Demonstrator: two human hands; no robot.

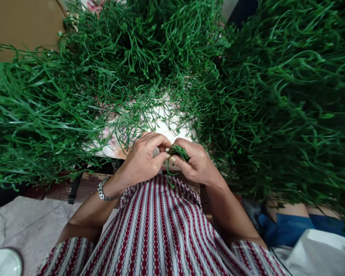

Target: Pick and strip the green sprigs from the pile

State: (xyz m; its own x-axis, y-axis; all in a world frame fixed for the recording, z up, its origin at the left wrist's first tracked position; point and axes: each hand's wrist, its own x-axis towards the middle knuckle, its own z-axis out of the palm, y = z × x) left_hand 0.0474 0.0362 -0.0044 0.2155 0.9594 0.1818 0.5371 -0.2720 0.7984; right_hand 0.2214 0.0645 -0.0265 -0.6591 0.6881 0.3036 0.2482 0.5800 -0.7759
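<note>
My right hand (194, 159) is closed around a small bundle of thin green stems (180, 152), held between thumb and bent fingers. Touching its left end is my left hand (146, 155), thumb and forefinger pinched together; what sits between those fingertips is too small to make out. A few loose green strands (169, 174) dangle below the fingertips, above the striped garment on my lap. Just beyond both hands lies a pale floral cloth (165, 132) with loose green stems scattered over it.
Large heaps of green stems stand at the left (40, 111), the back (149, 42) and the right (290, 103). A cardboard-brown panel (23, 23) is at the upper left. White material (322, 253) lies lower right, and a round white object (4, 262) lower left.
</note>
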